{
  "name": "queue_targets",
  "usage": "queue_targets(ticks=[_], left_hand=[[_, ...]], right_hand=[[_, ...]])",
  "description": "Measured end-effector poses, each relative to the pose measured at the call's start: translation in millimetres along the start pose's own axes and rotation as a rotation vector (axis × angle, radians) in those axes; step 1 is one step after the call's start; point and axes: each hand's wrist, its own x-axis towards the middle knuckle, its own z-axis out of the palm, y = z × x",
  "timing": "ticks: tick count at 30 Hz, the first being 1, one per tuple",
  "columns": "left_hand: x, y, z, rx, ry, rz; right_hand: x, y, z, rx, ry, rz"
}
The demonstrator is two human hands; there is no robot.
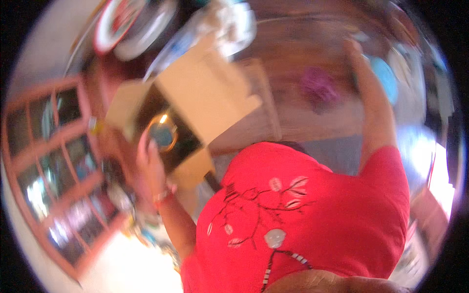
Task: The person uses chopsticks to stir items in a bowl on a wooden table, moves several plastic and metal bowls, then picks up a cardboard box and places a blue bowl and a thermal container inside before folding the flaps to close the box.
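Note:
An open cardboard box point(205, 88) with raised flaps stands left of centre. Inside its dark opening is a round object with a shiny gold-coloured rim point(163, 133). My left hand point(151, 164) is at the left side of the box, fingers up beside the gold rim; whether it grips the rim is unclear in the blur. My right arm stretches to the far right over a brown wooden surface point(293, 40), and my right hand point(354, 49) is blurred near its far side. Close to that forearm are a turquoise round object point(383, 78) and a crumpled purple item point(320, 88).
Plates or trays point(119, 25), one with a red rim, lie at the upper left. Beside them is a shiny white plastic bag point(234, 25). A pink-framed, multi-pane window or cabinet point(55, 132) fills the left edge. Blurred clutter lines the right edge.

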Motion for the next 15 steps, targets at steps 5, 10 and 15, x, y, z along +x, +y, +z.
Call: queue_targets(ticks=[5, 10, 15], left_hand=[[23.5, -14.8, 12.3, -0.471, 0.021, -0.205], [23.1, -9.3, 20.0, -0.655, 0.019, -0.255], [8.5, 2.3, 18.3, -0.642, 0.185, -0.345]], right_hand=[[9.2, 10.2, -20.8, 0.080, -0.109, 0.440], [22.0, 36.8, 1.0, 0.021, -0.124, 0.493], [29.5, 26.4, 26.7, 0.091, -0.085, 0.418]])
